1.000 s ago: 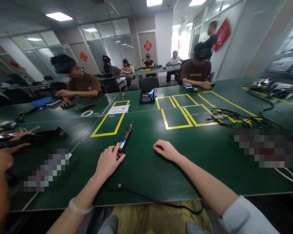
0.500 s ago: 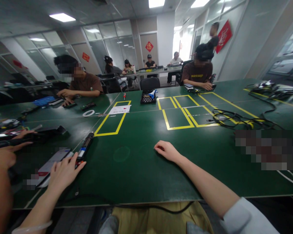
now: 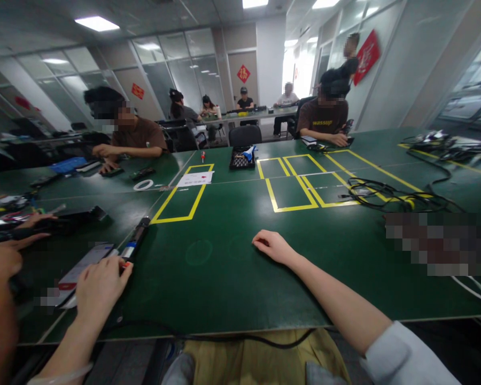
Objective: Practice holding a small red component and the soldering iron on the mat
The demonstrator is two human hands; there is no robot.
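My left hand (image 3: pixel 101 283) is at the left on the green table, fingers curled in and thumb pressed to a small red thing (image 3: pixel 126 265). Most of that thing is hidden in the hand, so its kind is unclear. Just beyond the fingertips lies a long black part (image 3: pixel 138 234) with a blue-and-white label, pointing away from me. A flat grey-white box or booklet (image 3: pixel 84 266) with a red patch lies left of the hand. My right hand (image 3: pixel 273 247) rests on the table near the middle, loosely closed, with nothing visible in it.
Yellow tape outlines (image 3: pixel 191 216) mark the green table (image 3: pixel 208 299). Farther off are a white tape roll (image 3: pixel 143 185), a paper sheet (image 3: pixel 195 178) and a black tray (image 3: pixel 242 159). Black cables (image 3: pixel 369 190) lie right. A co-worker's hand (image 3: pixel 28 230) is at the left; others sit opposite.
My left hand has gone from spread fingers to curled ones, closing around the small red thing. The right hand stays where it was. The view has shifted slightly.
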